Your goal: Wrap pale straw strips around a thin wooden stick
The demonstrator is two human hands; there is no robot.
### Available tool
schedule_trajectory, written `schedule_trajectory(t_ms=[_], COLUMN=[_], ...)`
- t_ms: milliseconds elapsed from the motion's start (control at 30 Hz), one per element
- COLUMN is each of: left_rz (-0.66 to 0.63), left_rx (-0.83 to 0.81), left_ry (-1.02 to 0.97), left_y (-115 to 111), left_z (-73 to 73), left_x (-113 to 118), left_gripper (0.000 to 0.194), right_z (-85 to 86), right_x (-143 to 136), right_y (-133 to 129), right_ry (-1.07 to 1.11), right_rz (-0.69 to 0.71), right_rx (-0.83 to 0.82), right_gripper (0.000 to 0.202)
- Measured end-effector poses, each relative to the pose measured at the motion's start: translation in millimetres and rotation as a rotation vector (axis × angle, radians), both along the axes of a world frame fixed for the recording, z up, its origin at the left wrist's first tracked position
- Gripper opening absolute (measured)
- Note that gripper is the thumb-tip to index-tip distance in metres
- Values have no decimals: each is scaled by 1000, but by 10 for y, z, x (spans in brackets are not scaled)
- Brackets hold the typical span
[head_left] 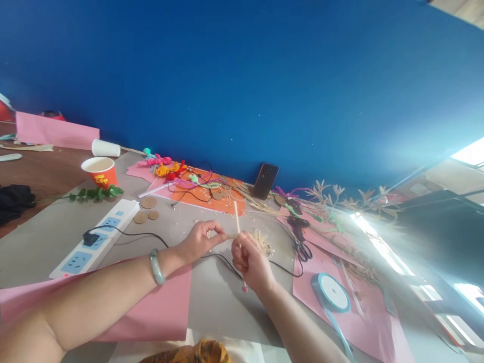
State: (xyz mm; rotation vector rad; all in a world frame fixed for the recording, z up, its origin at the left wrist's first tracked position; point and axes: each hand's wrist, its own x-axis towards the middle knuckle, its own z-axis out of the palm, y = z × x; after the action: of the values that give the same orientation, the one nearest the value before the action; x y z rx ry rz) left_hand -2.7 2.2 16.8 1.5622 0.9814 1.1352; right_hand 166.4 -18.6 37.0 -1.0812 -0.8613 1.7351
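My right hand (pixel 252 259) is closed round a thin pale wooden stick (pixel 237 216), which stands nearly upright with a small pinkish tip (pixel 244 289) at its lower end. With thumb and forefinger my left hand (pixel 204 238) pinches a narrow pale strip (pixel 232 236) that reaches across to the stick at my right fingertips. Whether the strip goes round the stick is hidden by the fingers. Just behind my right hand lies a heap of pale curled strips (pixel 262 243). A green bangle (pixel 156 267) is on my left wrist.
At left are a white power strip (pixel 113 222), wooden discs (pixel 148 202) and a red paper cup (pixel 102 174). A phone (pixel 266 180) leans on the blue wall. Scissors (pixel 302 249), a ribbon roll (pixel 333 292) and pink paper (pixel 374 322) lie right. Black cables cross the table.
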Motion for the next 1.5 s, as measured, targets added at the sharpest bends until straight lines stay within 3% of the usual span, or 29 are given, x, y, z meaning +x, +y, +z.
schedule_trajectory(t_ms=[133,333,500,567,667,767,933,1033,1133,1300,1500], left_rz=[2,-17,71,131,185,231,287,329,412,461,359], left_rx=[-73,26,-41,-53,-90,-99,-142,-161,-143,-152,-264], left_ry=[-32,-46,-88,-96,-79,-53,-121,-199,-234,-240,-291], left_y=[5,-4,16,38,74,103,148,196,243,252,214], left_z=[-28,-14,-52,-83,-122,-142,-159,-195,-251,-298,-244], left_x=[-11,5,-4,-15,-30,-40,-44,-39,-35,-25,10], left_gripper=[23,23,26,28,31,32,35,34,31,31,43], right_z=[53,158,466,554,538,432,472,564,532,212,-67], right_x=[100,80,401,608,849,965,1014,923,675,130,-204], right_y=[92,80,203,289,399,456,463,430,365,330,582], right_ry=[-18,-251,-741,-966,-1164,-1211,-1231,-1208,-1149,-1044,-997], right_rz=[-88,43,20,94,189,272,137,37,85,268,257], right_rx=[91,191,395,454,475,400,372,424,496,479,437], right_gripper=[37,32,27,23,20,17,26,25,18,9,14])
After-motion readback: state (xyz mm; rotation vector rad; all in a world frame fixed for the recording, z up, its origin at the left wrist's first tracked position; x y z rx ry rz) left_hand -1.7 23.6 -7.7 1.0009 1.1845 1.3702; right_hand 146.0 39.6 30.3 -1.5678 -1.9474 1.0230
